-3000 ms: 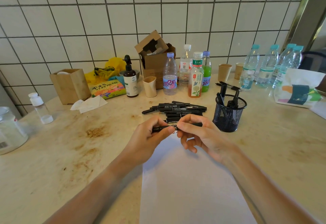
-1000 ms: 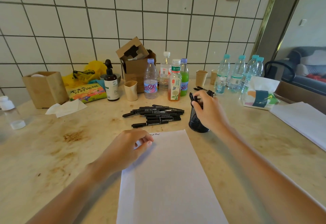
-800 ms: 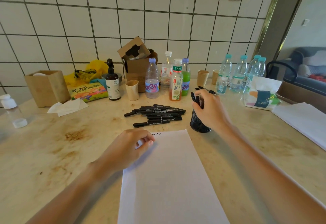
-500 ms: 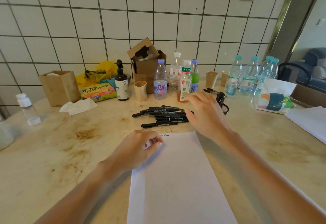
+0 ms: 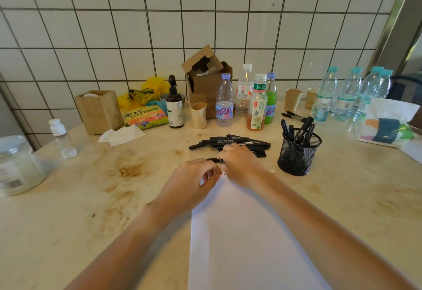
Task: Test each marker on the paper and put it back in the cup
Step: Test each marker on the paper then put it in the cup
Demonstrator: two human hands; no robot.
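A white sheet of paper (image 5: 246,232) lies on the stained table in front of me, with a small scribble at its top edge. Behind it is a pile of black markers (image 5: 239,142). To the right stands a black mesh cup (image 5: 296,157) holding several markers (image 5: 304,127). My right hand (image 5: 243,167) reaches over the near edge of the pile, and its fingers pinch a black marker (image 5: 211,159) that sticks out to the left. My left hand (image 5: 193,183) rests with loosely curled fingers on the paper's top left corner and holds nothing.
Drink bottles (image 5: 257,102), a pump bottle (image 5: 174,104), a cardboard box (image 5: 205,82) and paper cups (image 5: 293,99) line the tiled wall. Water bottles (image 5: 347,93) and a tissue pack (image 5: 386,123) stand at right. A wooden box (image 5: 99,110), small bottle (image 5: 61,138) and jar (image 5: 18,164) are left.
My right hand left the mesh cup and moved left to the pile, where it now pinches a marker. My left hand stayed on the paper's corner. The camera tilted slightly.
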